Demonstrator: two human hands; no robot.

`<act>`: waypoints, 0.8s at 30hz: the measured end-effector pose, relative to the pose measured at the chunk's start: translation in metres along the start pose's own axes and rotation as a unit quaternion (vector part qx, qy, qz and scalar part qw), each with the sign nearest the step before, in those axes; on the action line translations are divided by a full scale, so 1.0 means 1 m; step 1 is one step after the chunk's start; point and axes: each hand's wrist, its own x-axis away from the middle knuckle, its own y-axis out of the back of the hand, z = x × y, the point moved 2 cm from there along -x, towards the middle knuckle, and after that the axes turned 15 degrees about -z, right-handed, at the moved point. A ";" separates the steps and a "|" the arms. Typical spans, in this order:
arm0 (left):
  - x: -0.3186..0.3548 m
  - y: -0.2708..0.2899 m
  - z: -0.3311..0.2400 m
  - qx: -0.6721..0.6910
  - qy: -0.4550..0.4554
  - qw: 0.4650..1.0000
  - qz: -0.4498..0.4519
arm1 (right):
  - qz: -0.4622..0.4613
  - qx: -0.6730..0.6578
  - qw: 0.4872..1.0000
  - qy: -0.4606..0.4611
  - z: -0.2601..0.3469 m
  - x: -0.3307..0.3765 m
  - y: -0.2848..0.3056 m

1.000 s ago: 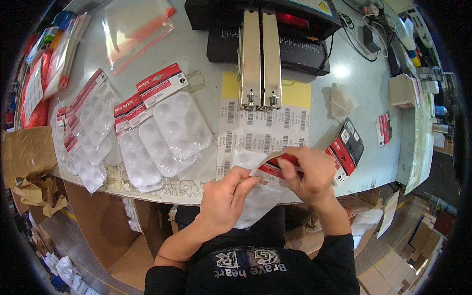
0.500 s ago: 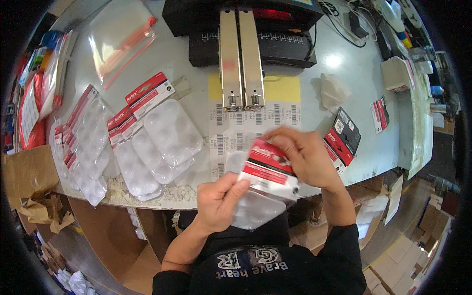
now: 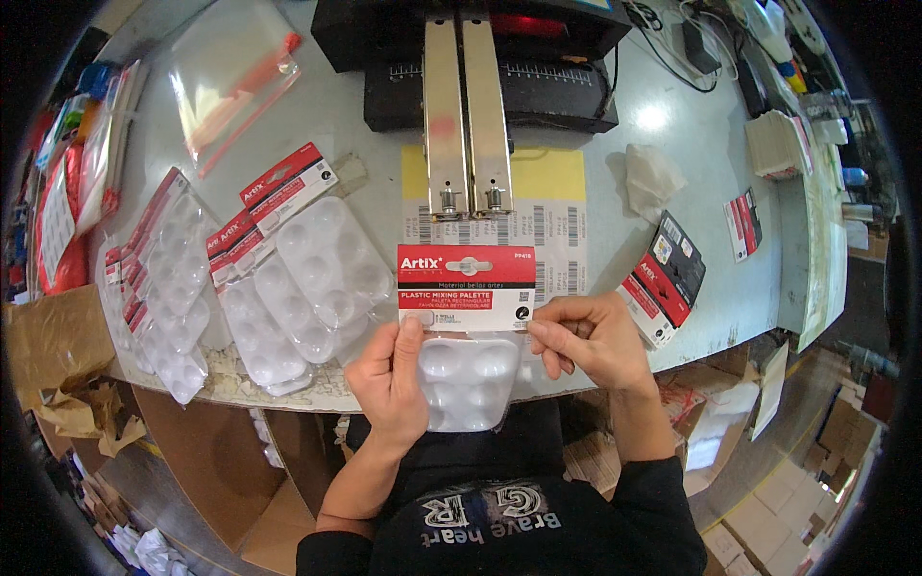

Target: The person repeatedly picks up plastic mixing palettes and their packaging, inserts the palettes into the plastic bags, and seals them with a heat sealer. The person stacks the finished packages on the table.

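Observation:
A white plastic mixing palette [image 3: 467, 382] with round wells hangs at the table's front edge, below a red, black and white header card [image 3: 466, 300]. The card faces up, its hang hole at the far side. My left hand [image 3: 392, 376] is closed on the card's lower left corner, thumb on top. At the lower right corner my right hand [image 3: 594, 338] pinches the card between thumb and fingers. Just beyond the card, a black machine [image 3: 567, 91] reaches toward me with two metal arms [image 3: 468, 120]. Barcode label sheets [image 3: 560, 245] lie under the arms.
Several carded palettes lie in overlapping piles [image 3: 331, 259] at left. Clear bags with red edges [image 3: 235, 86] lie at far left. More header cards [image 3: 663, 278] and crumpled white paper [image 3: 653, 178] are at right. A brown cardboard box [image 3: 62, 336] stands by the left edge.
The header card has turned from tilted to level and face up, and has moved slightly left. My right hand has shifted from its upper side down to its lower right corner.

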 end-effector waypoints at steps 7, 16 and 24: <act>-0.021 -0.009 -0.006 -0.111 -0.028 0.993 0.033 | -0.044 -0.084 0.995 -0.018 0.003 -0.012 -0.018; -0.044 -0.024 0.008 -0.092 -0.029 0.995 0.002 | -0.064 -0.207 0.976 0.027 -0.011 -0.039 -0.027; -0.042 -0.028 0.006 -0.111 -0.032 0.993 0.002 | -0.098 -0.188 0.977 0.039 -0.006 -0.046 -0.029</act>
